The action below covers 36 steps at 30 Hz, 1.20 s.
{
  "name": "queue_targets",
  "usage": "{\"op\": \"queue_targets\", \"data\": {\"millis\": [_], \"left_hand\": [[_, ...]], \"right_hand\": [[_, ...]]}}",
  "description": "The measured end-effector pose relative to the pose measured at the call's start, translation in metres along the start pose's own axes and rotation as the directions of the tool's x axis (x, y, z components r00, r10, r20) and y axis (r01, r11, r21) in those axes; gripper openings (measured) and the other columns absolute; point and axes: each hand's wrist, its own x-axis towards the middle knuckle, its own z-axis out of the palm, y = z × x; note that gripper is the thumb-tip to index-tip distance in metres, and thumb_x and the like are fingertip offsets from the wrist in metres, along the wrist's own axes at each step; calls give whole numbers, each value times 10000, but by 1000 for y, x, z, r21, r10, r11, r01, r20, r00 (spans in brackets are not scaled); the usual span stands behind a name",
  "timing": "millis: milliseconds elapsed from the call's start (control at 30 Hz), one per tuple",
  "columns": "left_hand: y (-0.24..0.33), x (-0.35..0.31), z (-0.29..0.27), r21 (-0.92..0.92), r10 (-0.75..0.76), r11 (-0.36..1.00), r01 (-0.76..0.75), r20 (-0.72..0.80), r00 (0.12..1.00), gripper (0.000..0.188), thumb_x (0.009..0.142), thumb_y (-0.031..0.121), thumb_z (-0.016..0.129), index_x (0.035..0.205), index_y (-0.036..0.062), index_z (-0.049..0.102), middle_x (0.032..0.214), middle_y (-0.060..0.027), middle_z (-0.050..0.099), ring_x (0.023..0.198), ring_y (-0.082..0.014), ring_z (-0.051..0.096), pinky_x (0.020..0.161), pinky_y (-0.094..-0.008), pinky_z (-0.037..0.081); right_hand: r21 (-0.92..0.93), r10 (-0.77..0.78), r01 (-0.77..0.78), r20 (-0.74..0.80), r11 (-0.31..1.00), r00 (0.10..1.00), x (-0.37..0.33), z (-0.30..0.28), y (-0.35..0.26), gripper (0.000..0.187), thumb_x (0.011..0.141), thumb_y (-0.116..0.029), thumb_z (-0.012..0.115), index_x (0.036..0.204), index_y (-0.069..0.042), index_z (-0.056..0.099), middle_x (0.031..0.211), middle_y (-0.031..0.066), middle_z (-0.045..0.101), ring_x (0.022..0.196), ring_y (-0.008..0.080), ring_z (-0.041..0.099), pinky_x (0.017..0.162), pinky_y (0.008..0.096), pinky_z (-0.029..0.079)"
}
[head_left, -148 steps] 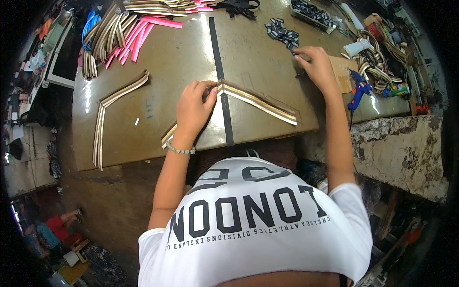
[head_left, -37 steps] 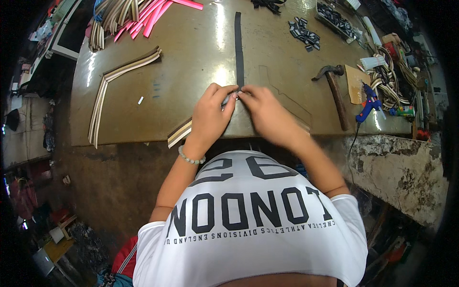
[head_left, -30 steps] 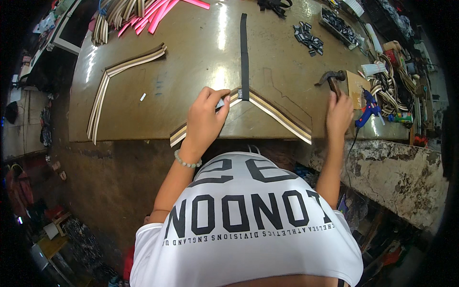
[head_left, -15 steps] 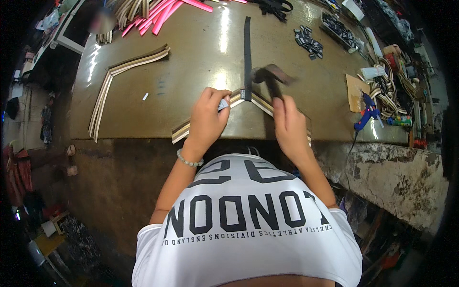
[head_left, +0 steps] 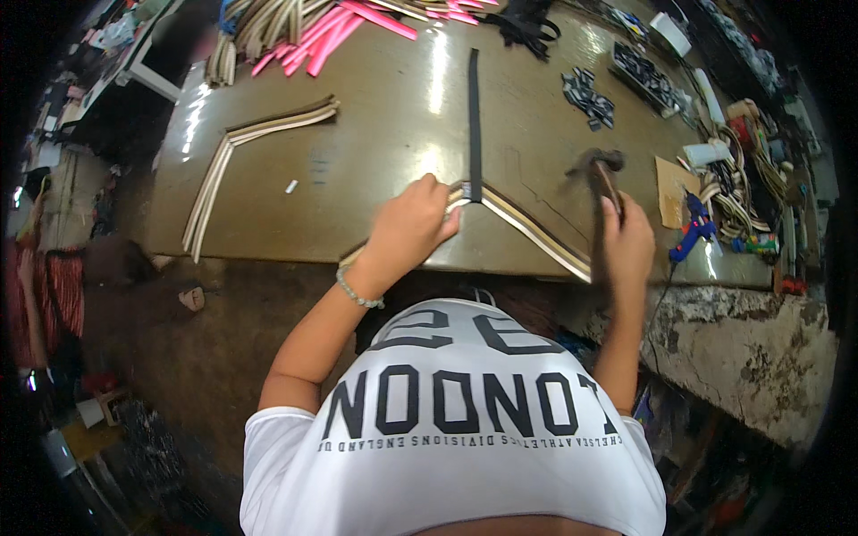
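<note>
My left hand (head_left: 407, 228), a beaded bracelet at its wrist, is closed on the striped brown, cream and black strap (head_left: 536, 234) near its bend. A black strap (head_left: 475, 116) runs straight up the table from that bend, where a small dark clip-like piece (head_left: 466, 189) sits. To the right, my right hand (head_left: 631, 239) grips the handle of a hammer (head_left: 597, 163), slightly blurred. The hammer's head is raised beyond the hand, apart from the strap's right end.
Bent striped straps (head_left: 214, 170) lie at the left, by a small white piece (head_left: 291, 187). Pink strips (head_left: 344, 31) pile at the back. Dark clips (head_left: 588, 98), a blue glue gun (head_left: 693, 228) and cardboard (head_left: 675, 192) lie right. The table's front edge (head_left: 295, 261) is near me.
My right hand and the hammer have swung right, away from the strap's bend. My left hand has shifted toward the bend, and the small pale piece at its fingers no longer shows.
</note>
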Motion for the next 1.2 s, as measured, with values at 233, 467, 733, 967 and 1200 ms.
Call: {"op": "queue_targets", "data": {"millis": [233, 467, 733, 967, 1200], "left_hand": [[32, 26, -19, -621, -217, 762, 184, 23, 976, 176, 947, 170, 554, 976, 5, 606, 832, -181, 624, 766, -222, 632, 722, -374, 516], [44, 18, 22, -93, 66, 990, -108, -374, 925, 258, 975, 220, 555, 1050, -23, 597, 995, -133, 641, 894, -274, 639, 758, -401, 528], [44, 42, -37, -40, -15, 999, 2, -323, 946, 201, 901, 235, 637, 996, 62, 672, 925, -127, 627, 899, -289, 580, 755, -407, 501], [35, 47, -20, -231, -221, 938, 260, 179, 959, 227, 912, 280, 620, 942, 67, 693, 853, -144, 669, 888, -317, 623, 720, -445, 502], [23, 38, 10, -72, -165, 985, 155, -147, 975, 136, 892, 196, 630, 935, 67, 619, 894, -125, 618, 927, -317, 601, 722, -435, 526]], "right_hand": [[655, -2, -274, 388, 704, 922, 30, 8, -35, 346, 1038, -255, 475, 1212, 0, 630, 1311, 117, 581, 1190, 255, 538, 997, 373, 418], [885, -244, -329, 416, 328, 876, 43, 61, -117, 294, 936, -229, 684, 752, -61, 529, 709, -53, 490, 667, 59, 414, 580, 247, 339], [812, -498, -328, 563, 483, 659, 74, 38, -95, 228, 893, -229, 722, 861, -4, 706, 760, -30, 634, 662, 55, 518, 592, 231, 399], [811, -614, -459, 579, 364, 537, 83, 40, -88, 470, 861, -136, 740, 1270, 17, 567, 1147, 64, 647, 984, 115, 588, 866, 235, 443], [580, -629, 526, -29, 623, 777, 38, 29, -106, 347, 794, 35, 642, 1122, -75, 676, 1337, 137, 511, 1150, 240, 527, 954, 360, 431]]}}
